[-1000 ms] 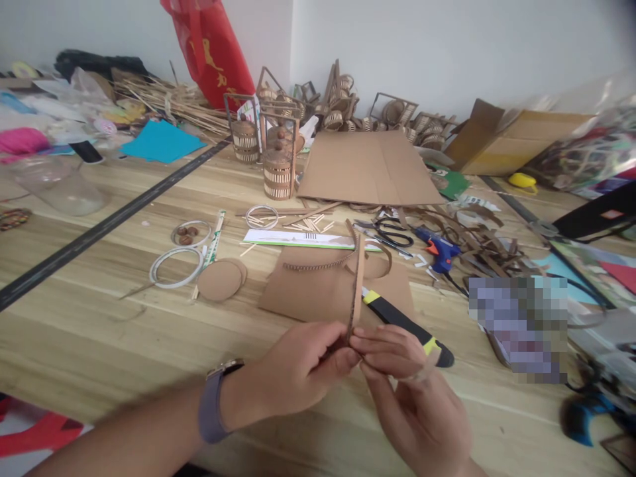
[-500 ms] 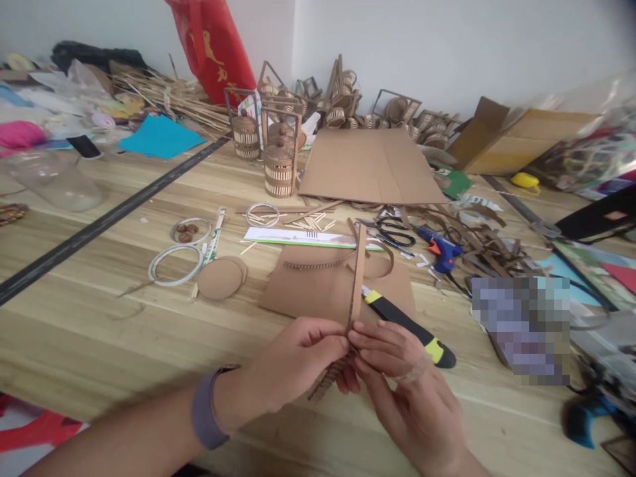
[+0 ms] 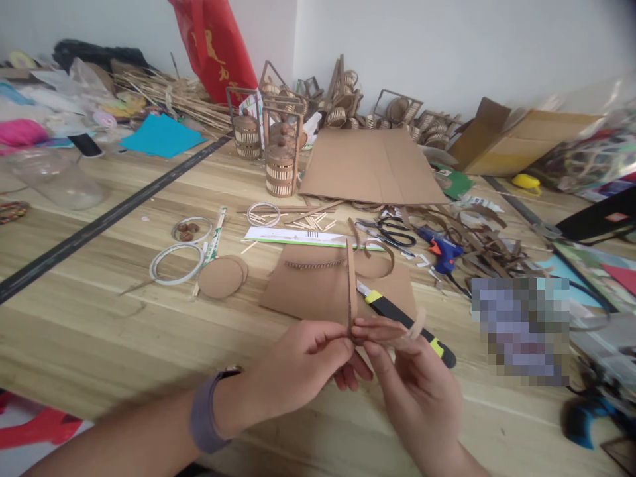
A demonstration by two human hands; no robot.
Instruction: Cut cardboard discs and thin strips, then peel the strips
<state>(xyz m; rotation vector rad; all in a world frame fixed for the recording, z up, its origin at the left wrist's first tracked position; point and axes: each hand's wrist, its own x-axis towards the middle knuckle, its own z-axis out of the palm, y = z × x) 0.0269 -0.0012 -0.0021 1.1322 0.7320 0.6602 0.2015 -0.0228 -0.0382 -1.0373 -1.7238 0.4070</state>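
A narrow cardboard strip [image 3: 351, 285] stands up between my two hands, its lower end pinched in the fingers. My left hand [image 3: 305, 361], with a purple band at the wrist, closes thumb and fingers on the strip. My right hand [image 3: 417, 377] grips the strip's lower part from the other side. Beyond the hands lies a cardboard sheet [image 3: 303, 285] with a ridged strip [image 3: 315, 265] and a curled strip [image 3: 390, 265] on it. The black and yellow utility knife [image 3: 397, 318] rests just past my right hand. My fingers hide the strip's bottom end.
Two cardboard discs [image 3: 221, 277], a tape roll [image 3: 176, 264], and a white ruler [image 3: 298, 236] lie nearby. Black scissors [image 3: 395, 233], a blue glue gun [image 3: 442, 250] and a phone [image 3: 521, 331] are on the right. Small lidded baskets [image 3: 279, 172] stand behind, beside a large cardboard sheet [image 3: 368, 165].
The strip's upper end has moved lower and slightly left. Its ridged lower part no longer shows below my hands. My right hand's fingers have shifted and flattened around the strip.
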